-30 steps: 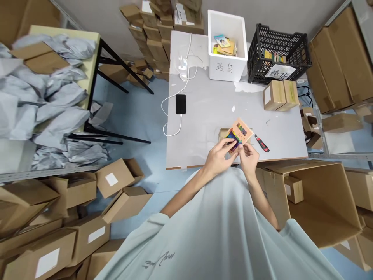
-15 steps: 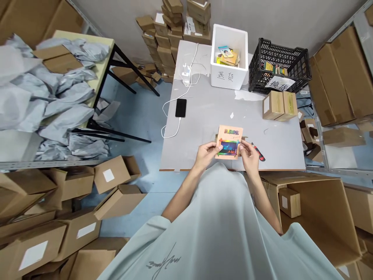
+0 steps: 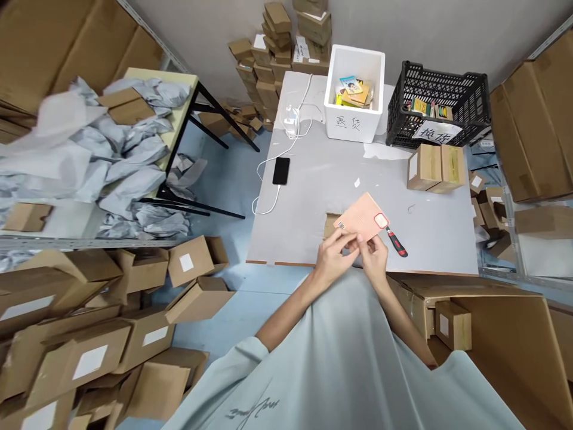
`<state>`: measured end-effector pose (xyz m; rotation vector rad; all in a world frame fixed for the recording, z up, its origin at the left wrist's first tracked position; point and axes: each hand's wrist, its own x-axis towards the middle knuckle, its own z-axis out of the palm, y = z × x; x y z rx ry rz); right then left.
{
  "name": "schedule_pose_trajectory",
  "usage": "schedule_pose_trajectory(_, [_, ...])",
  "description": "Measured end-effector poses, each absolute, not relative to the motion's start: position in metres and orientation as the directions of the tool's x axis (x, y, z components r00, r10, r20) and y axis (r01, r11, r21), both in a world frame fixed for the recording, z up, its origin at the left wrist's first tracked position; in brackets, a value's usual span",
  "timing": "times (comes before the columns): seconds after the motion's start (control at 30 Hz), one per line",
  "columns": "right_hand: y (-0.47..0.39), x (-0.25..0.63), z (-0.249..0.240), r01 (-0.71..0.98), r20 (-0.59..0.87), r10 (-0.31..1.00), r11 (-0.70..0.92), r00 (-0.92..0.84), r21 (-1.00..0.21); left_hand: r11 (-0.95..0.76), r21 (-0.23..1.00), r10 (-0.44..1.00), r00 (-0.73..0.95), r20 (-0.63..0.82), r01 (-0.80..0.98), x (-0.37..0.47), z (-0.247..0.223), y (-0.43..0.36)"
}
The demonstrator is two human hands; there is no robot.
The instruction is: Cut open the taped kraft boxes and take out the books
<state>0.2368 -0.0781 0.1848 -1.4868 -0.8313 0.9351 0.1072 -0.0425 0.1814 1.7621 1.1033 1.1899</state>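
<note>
the white tub (image 3: 353,122) stands at the far side of the table (image 3: 313,197) with handwriting on its front and several booklets (image 3: 356,89) inside. well to the near side of the tub, the card (image 3: 359,216) is held up over the near part of the table, a pale pink face showing, with a barcode at its left corner and a red-edged white patch at its right. the left hand (image 3: 336,255) and right hand (image 3: 374,255) meet at the card's near edge, fingers drawn in and nearly closed, both gripping it by that edge; the exact set of the thumbs is too small to tell.

also on the near side of the tub, a bit of cardboard (image 3: 331,226) shows partly from behind the card, and the red and black knife (image 3: 397,242) lies to the right of the card, its upper end close to the card's corner. nearer than the tub and to its left lies the phone (image 3: 281,171), with a white cable (image 3: 267,210) plugged in.

just right of the tub is the black crate (image 3: 439,104), with a handwritten sheet on its front and small items inside. nearer than the tub and to its right, two boxes (image 3: 424,167) stand side by side, touching. left of the tub, beyond the table, are stacked cartons (image 3: 267,92).
</note>
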Motion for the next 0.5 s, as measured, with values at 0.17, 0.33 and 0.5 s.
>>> schedule_pose_trajectory(0.17, [-0.075,0.268,0.190,-0.030,-0.128,0.909,-0.126,0.398,-0.992,-0.108,0.961,0.985,0.155,0.070,0.255,0.097,0.185,-0.019])
schedule_pose_trajectory(0.33, [-0.075,0.284,0.193,-0.064,-0.152,0.938,-0.139,0.311,-0.988,0.281,0.960,0.899,0.348,-0.265,0.006,0.088,0.187,-0.005])
schedule_pose_trajectory(0.5, [-0.069,0.285,0.183,-0.044,-0.148,0.922,-0.142,0.358,-0.989,0.311,0.950,0.919,0.267,-0.291,-0.034,0.089,0.189,-0.007])
